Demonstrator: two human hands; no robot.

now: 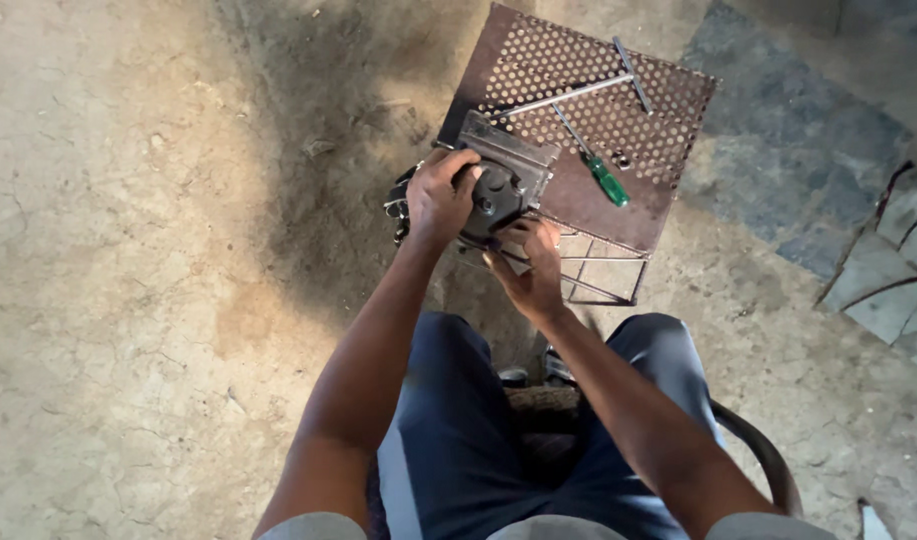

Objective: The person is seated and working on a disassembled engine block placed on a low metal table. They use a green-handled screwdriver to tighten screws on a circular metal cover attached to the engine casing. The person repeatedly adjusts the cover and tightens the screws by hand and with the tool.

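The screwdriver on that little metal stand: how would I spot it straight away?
Find the rusty perforated metal stand on the concrete floor, ahead of the seated person. On its top, right of the dark machine part, lies the screwdriver. Its bright green handle sets it apart from the bare steel T-handled wrench beside it.

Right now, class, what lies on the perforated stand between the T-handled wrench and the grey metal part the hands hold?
In the head view, a green-handled screwdriver lies between the T-handled wrench and the grey metal part, on the perforated stand.
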